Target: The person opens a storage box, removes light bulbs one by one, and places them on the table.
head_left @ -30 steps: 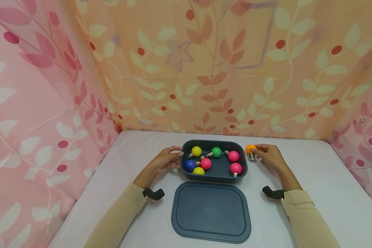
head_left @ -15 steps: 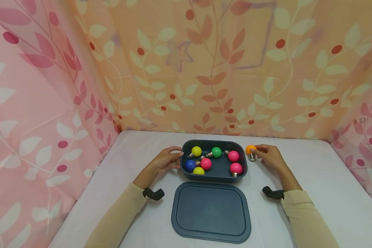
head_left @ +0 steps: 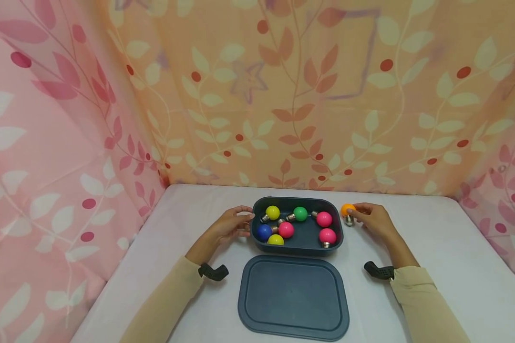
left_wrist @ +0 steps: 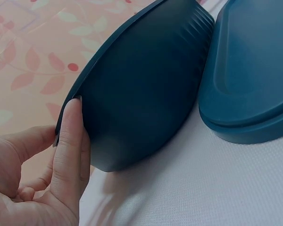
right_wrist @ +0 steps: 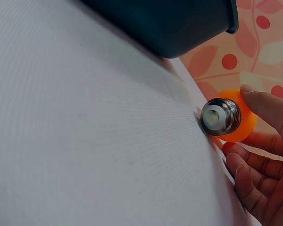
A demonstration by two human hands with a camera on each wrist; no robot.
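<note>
A dark blue-grey plastic box (head_left: 302, 248) holds several small coloured light bulbs. Among them are a green bulb (head_left: 300, 214), a blue bulb (head_left: 264, 232) and pink bulbs, one (head_left: 327, 236) near the right end. My left hand (head_left: 231, 224) is at the box's left end, thumb and fingertips pinching the rim. In the left wrist view, one finger (left_wrist: 70, 136) lies along the outer wall under that rim. Right of the box, my right hand (head_left: 375, 219) pinches an orange light bulb (right_wrist: 245, 120) by its globe. Its metal screw base (right_wrist: 217, 117) points toward the wrist camera, close to the tablecloth.
In front of the box lies its flat, rounded lid (head_left: 293, 297). A white cloth (head_left: 446, 247) covers the table. Floral curtains hang behind (head_left: 300, 95) and at both sides. Each wrist wears a black camera mount.
Both hands keep their places, with the orange light bulb still in the right fingers. The whole head view has shifted slightly, so everything appears a little lower.
</note>
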